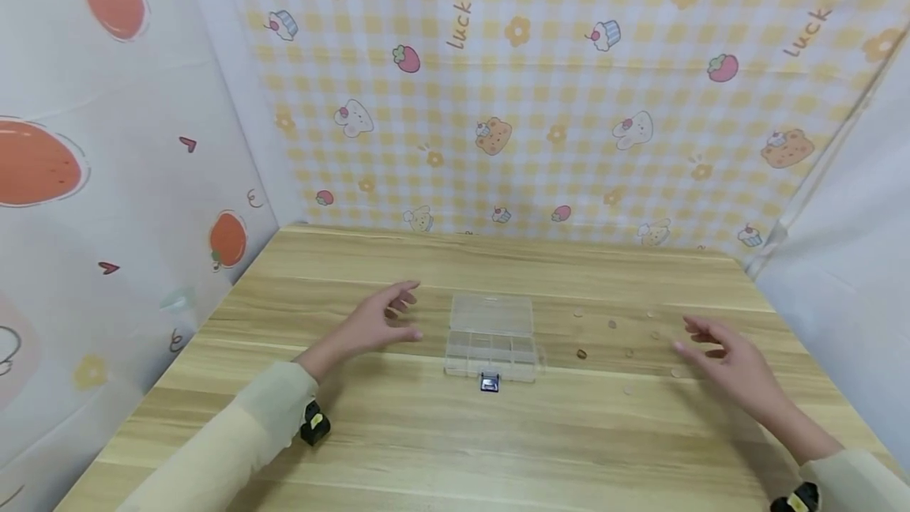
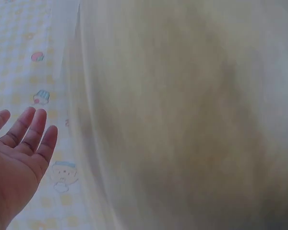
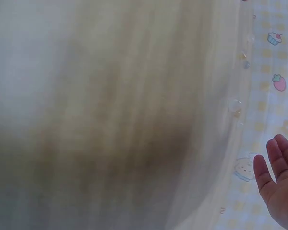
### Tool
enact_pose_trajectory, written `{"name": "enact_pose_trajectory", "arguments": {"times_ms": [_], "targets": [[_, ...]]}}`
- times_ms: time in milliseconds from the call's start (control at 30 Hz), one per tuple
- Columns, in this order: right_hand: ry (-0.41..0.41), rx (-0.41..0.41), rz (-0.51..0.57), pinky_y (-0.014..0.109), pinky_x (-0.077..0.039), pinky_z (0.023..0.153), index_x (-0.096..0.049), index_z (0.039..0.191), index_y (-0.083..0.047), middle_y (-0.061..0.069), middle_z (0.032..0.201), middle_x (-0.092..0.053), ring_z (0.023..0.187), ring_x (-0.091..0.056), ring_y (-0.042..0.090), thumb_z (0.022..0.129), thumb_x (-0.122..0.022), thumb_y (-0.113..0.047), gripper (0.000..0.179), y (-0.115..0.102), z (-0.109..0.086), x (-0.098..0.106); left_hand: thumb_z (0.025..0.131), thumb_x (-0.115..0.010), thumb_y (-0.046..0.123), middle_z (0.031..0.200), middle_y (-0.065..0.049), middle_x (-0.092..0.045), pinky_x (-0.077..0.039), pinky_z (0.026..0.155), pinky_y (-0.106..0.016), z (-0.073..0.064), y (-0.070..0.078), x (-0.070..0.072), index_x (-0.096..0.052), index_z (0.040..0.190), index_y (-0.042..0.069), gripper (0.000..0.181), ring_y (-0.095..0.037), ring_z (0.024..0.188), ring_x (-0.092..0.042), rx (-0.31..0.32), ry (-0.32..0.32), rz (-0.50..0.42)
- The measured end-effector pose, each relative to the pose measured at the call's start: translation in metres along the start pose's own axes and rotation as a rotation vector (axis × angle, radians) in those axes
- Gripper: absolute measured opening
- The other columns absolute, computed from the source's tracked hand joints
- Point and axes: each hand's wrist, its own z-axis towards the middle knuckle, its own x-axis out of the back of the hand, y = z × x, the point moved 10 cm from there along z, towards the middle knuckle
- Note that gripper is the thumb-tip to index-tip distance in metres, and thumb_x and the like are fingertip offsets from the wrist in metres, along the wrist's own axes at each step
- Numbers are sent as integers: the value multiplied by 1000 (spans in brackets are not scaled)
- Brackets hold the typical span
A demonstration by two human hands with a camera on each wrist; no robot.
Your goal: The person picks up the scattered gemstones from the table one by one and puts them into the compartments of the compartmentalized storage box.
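Note:
A clear plastic compartment box [image 1: 490, 344] sits in the middle of the table, its lid [image 1: 491, 314] tipped back and a dark latch [image 1: 490, 382] at its front. My left hand [image 1: 377, 318] hovers to the left of the box, fingers loosely bent, holding nothing; its palm shows in the left wrist view. To the right of the box lie several small round pieces, mostly clear, with one brown ring-like piece [image 1: 581, 354] among them. Beyond these, my right hand [image 1: 732, 358] is raised over the table with nothing in its relaxed fingers.
The wood-grain table [image 1: 398, 449] meets a checked yellow cloth [image 1: 540, 85] at the back. White cloth hangs at the left [image 1: 142, 180] and right [image 1: 846, 212] sides. In both wrist views the tabletop is blurred.

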Motion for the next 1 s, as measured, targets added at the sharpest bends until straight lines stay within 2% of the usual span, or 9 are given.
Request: {"name": "enact_pose_trajectory", "arguments": {"times_ms": [133,400,600,800,1000], "targets": [[-6,-56,39,9,-44,73,-48,135,7,27,121,-56,95,-46,-13,96,-65,-21,52,7,-9,-2,81,-80,11,125,-22,-51,-46,93,-47,0,1,-13,-35,146,-1,80,-37,109,-52,27,-20,-85],[-25,-145,40,16,-48,66,-46,137,6,23,119,-56,87,-47,-15,98,-61,-28,53,12,-18,1,79,-83,21,123,-20,-52,-50,87,-38,2,5,-39,-33,146,-3,87,-30,104,-56,54,-83,-107],[-32,-156,49,18,-48,65,-48,136,6,23,119,-57,87,-49,-13,98,-61,-27,52,14,-21,0,74,-87,23,121,-16,-53,-50,84,-34,2,6,-49,-35,146,1,92,-26,101,-56,103,-84,-119],[-58,-161,102,21,-50,66,-47,134,9,26,117,-58,87,-52,-8,97,-63,-21,51,18,-25,-13,71,-88,18,122,-15,-51,-50,84,-33,2,3,-57,-34,146,1,94,-25,100,-55,149,-90,-157],[-109,-201,110,19,-49,70,-44,136,10,25,119,-57,87,-52,-4,95,-66,-24,58,21,-29,-24,69,-89,15,121,-15,-50,-50,83,-32,1,2,-61,-35,146,1,95,-26,99,-55,162,-97,-167]]}}
